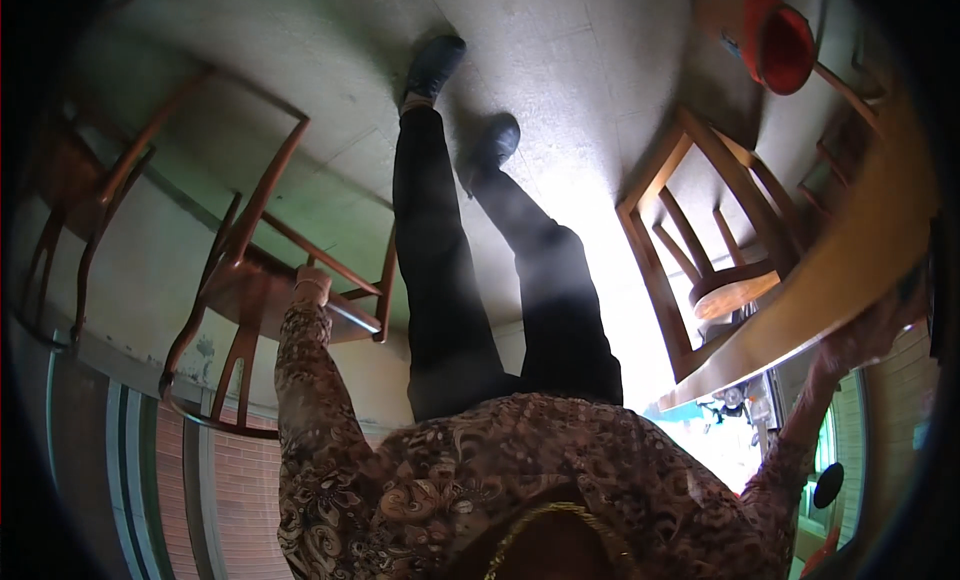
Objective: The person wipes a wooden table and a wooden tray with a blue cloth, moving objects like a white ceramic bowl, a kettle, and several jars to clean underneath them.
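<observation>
My left hand [312, 280] is at the front edge of a reddish-brown wooden chair [247, 291], on the left. It looks closed around the seat edge, though the fingers are partly hidden. My right hand [862, 340], dim and blurred at the right, rests by the edge of a wooden table [847, 220] with a curved rim. How its fingers are set is not clear. Patterned sleeves cover my arms. Below me, my legs in dark trousers [442, 235] are apart, one dark shoe [435, 66] ahead of the other [498, 139].
Another wooden chair [82, 182] stands farther left, along a pale wall [142, 250]. A wooden frame with legs [645, 280] is beneath the table, with a round-topped stool [739, 291] beyond. A red bucket [784, 51] sits at upper right on the grey floor [540, 62]. Bright light enters from the right.
</observation>
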Demonstrator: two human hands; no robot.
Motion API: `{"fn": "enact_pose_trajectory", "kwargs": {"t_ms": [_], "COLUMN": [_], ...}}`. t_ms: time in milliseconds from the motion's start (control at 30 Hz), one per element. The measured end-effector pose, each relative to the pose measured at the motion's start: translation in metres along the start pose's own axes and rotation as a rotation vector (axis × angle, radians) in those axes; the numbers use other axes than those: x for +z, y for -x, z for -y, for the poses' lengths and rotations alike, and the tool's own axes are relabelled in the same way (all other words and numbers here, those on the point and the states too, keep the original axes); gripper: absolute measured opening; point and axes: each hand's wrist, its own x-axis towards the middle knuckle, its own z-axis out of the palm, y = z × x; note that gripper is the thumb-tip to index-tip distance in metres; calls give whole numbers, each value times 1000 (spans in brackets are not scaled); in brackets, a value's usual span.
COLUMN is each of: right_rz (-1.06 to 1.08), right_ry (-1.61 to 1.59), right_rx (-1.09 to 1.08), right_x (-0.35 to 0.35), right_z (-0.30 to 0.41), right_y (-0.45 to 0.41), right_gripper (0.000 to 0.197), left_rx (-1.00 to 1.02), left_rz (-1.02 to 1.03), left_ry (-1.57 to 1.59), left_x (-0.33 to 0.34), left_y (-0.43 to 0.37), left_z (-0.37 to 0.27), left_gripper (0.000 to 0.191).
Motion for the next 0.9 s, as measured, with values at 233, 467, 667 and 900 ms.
{"fn": "enact_pose_trajectory", "kwargs": {"t_ms": [233,467,667,900], "right_rz": [-406,-403,-316,-204], "right_ry": [-302,-371,-463,-409], "right_rx": [496,567,627,568], "right_x": [60,40,8,-15], "right_z": [78,100,121,146], "right_y": [-49,-83,-68,-46], "right_gripper": [49,57,58,59], "left_rx": [-1,72,18,15], "left_rz": [-245,-164,-247,-278], "left_ry": [84,-89,-68,37], "left_x": [-71,-178,-171,-143], "left_y": [-5,22,10,-4], "left_z": [-1,-13,2,9], "left_gripper": [28,23,25,32]}}
